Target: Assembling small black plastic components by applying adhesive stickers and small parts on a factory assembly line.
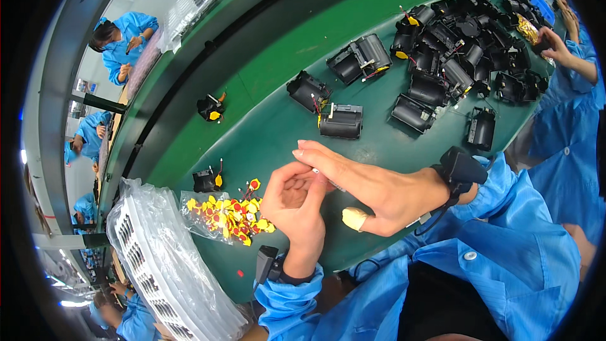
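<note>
In front of my chest my two hands meet. My left hand [295,205] has curled fingers, its thumb and forefinger brought together near a tiny white piece [315,171]. What that piece is, I cannot make out. My right hand [379,191] lies across it with fingers stretched out, their tips against the left fingers. A yellow finger cot [354,218] covers the right thumb, which stands apart. Left of my hands is a heap of small yellow and red parts [233,216] on a clear bag. Just beyond it sits a black plastic housing [204,180] with wires.
Ahead stand several black housings [341,121], and a large pile [442,57] of them lies at the far right. Another black part [210,108] rests farther left. Bagged white trays [161,265] stand at the left. A co-worker's hand [558,48] reaches in from the right.
</note>
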Motion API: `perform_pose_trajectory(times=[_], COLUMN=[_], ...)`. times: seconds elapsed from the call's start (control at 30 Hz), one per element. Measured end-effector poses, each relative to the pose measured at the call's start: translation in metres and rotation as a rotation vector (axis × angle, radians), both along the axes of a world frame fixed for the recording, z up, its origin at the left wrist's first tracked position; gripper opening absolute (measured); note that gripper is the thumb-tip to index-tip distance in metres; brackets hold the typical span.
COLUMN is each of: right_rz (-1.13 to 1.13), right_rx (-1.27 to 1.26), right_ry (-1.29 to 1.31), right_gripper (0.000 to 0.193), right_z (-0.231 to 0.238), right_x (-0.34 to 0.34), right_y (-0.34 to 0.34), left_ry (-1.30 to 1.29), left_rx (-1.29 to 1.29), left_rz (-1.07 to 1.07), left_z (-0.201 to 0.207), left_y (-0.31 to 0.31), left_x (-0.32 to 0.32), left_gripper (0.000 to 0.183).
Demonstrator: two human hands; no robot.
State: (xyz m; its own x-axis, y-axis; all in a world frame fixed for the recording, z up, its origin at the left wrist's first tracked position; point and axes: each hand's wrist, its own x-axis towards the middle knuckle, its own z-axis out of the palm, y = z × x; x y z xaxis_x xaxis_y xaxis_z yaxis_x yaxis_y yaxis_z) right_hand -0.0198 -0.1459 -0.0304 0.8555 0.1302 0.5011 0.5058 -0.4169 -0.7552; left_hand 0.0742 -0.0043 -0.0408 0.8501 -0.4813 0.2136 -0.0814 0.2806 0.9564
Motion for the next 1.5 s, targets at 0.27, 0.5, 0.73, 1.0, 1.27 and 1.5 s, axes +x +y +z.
perform_pose_trajectory(times=[0.27, 0.5, 0.73, 1.0, 1.27, 1.5], right_rz=[0.128, -0.105, -0.232, -0.366, -0.459, -0.364], right_rx=[0.037, -0.114, -0.63, -0.821, -0.695, -0.379], right_ry=[0.118, -0.236, -0.418, -0.559, -0.38, -0.432], right_gripper=[0.095, 0.06, 0.037, 0.035, 0.052, 0.065], right_z=[0.006, 0.009, -0.001, -0.001, 0.004, -0.005], right_x=[0.003, 0.006, 0.004, 0.004, 0.013, 0.006], right_y=[-0.024, -0.026, -0.018, -0.012, -0.046, -0.042], left_ry=[0.253, 0.246, -0.203, -0.517, -0.275, -0.955], left_rx=[-0.218, -0.028, 0.434, 0.437, 0.53, 1.14], left_rz=[-0.193, -0.41, -0.338, -0.142, -0.153, -0.08], left_z=[-0.007, -0.003, -0.002, -0.002, 0.026, 0.009], left_y=[0.011, 0.013, 0.011, 0.014, 0.028, 0.009], left_x=[0.019, 0.018, 0.008, 0.002, 0.032, 0.053], left_gripper=[0.026, 0.02, 0.016, 0.013, 0.023, 0.031])
